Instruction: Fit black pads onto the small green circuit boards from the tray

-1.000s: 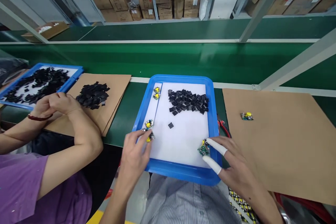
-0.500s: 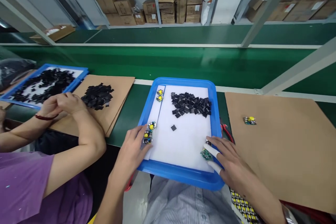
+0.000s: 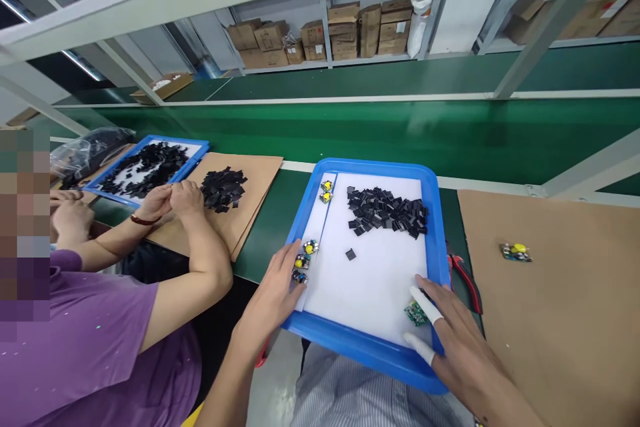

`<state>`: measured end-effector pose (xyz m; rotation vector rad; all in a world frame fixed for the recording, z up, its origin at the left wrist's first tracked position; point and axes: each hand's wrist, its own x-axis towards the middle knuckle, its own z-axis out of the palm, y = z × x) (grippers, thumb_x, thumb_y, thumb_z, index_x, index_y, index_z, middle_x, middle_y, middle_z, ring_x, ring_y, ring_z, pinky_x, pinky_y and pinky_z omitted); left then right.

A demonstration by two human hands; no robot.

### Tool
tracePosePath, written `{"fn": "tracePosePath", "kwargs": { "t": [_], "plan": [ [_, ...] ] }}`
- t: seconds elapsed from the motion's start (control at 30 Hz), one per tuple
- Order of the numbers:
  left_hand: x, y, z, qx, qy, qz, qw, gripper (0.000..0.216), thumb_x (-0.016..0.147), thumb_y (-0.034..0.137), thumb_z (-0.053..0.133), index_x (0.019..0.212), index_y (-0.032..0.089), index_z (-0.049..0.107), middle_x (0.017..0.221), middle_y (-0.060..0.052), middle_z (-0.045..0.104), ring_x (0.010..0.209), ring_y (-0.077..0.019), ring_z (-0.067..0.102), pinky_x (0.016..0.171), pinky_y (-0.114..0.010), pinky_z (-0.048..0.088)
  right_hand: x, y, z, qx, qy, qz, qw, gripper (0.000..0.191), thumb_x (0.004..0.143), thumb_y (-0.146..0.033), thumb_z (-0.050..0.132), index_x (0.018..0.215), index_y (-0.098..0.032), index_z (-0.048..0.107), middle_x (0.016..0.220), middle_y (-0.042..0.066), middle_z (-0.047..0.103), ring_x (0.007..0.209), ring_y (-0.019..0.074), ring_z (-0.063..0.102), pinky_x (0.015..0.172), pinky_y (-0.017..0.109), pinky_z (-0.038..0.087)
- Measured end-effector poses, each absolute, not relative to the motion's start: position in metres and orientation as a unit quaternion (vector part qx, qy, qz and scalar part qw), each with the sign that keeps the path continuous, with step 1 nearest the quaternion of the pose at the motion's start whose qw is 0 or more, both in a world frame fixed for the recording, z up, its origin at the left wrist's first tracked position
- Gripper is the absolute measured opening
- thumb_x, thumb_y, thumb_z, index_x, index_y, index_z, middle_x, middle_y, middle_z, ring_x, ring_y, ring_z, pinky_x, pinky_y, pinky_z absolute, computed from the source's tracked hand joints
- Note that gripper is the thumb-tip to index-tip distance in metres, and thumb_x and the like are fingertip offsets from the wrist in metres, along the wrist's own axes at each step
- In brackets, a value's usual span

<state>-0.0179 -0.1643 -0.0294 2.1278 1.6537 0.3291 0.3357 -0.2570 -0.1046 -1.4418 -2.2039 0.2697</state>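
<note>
In front of me is a blue tray (image 3: 367,368) with a white lining. My left hand (image 3: 273,293) rests at its left edge, thumb and fingers apart beside several small circuit boards with yellow parts (image 3: 302,261). My right hand (image 3: 453,330), with white finger cots on two digits, is spread over the tray's right edge. A green circuit board (image 3: 416,313) lies between its thumb and fingers; contact is hard to judge. A single black square piece (image 3: 351,254) lies mid-tray, below a heap of black pieces (image 3: 387,210). Two more yellow-topped boards (image 3: 326,191) sit at the upper left.
Right of the tray are red-handled pliers (image 3: 466,280) and a cardboard sheet (image 3: 560,320) bearing one circuit board (image 3: 517,252). At left, a co-worker in a purple shirt (image 3: 100,340) works beside a black heap (image 3: 224,189) and another blue tray (image 3: 200,157).
The view has swung left, so the scene sits farther right and lower. My right fingers have shifted slightly around the green board. My left hand stays by the boards.
</note>
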Motion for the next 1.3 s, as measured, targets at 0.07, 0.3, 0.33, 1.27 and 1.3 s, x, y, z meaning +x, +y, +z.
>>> {"fn": "tracePosePath", "kwargs": {
  "t": [0.07,0.3,0.33,1.27,1.3],
  "plan": [
    [-0.016,-0.167,-0.026,0.754,0.607,0.116,0.223,0.083,0.089,0.013,0.06,0.162,0.029,0.024,0.16,-0.012,0.039,0.149,-0.0327,0.04,0.122,-0.054,0.035,0.335,-0.258,-0.108,-0.531,-0.804,0.098,0.25,0.015,0.096,-0.019,0.061,0.111,-0.019,0.061,0.166,0.015,0.035,0.155,0.0443,0.026,0.109,0.069,0.049],
    [-0.009,-0.166,-0.018,0.737,0.631,0.106,0.218,0.085,0.09,0.024,0.064,0.163,0.033,0.02,0.158,-0.011,0.042,0.144,-0.0338,0.047,0.114,-0.05,0.045,0.334,-0.257,-0.116,-0.523,-0.796,0.098,0.287,0.035,0.097,-0.026,0.062,0.131,-0.02,0.056,0.164,0.015,0.04,0.151,0.0442,0.035,0.109,0.068,0.048],
    [-0.008,-0.165,-0.018,0.74,0.632,0.102,0.207,0.084,0.091,0.025,0.065,0.163,0.032,0.021,0.157,-0.012,0.044,0.143,-0.0342,0.047,0.115,-0.05,0.045,0.334,-0.257,-0.115,-0.524,-0.795,0.102,0.286,0.037,0.097,-0.026,0.062,0.133,-0.021,0.055,0.164,0.014,0.04,0.152,0.0436,0.034,0.109,0.067,0.048],
    [0.037,0.009,-0.036,0.79,0.598,0.131,-0.025,0.027,0.105,0.027,0.044,0.119,0.017,0.065,0.121,-0.012,0.066,0.113,-0.0266,0.062,0.088,-0.041,0.055,0.324,-0.241,-0.15,-0.497,-0.795,0.052,0.342,0.034,0.089,-0.014,0.063,0.122,-0.022,0.063,0.16,0.012,0.047,0.144,0.0379,0.048,0.108,0.056,0.051],
    [0.037,0.012,-0.038,0.791,0.597,0.133,-0.025,0.026,0.105,0.028,0.047,0.118,0.018,0.066,0.119,-0.011,0.067,0.112,-0.0264,0.063,0.087,-0.04,0.055,0.322,-0.241,-0.152,-0.499,-0.794,0.055,0.342,0.04,0.088,-0.014,0.064,0.127,-0.022,0.061,0.16,0.012,0.048,0.144,0.0382,0.048,0.108,0.056,0.051]
  ]
}}
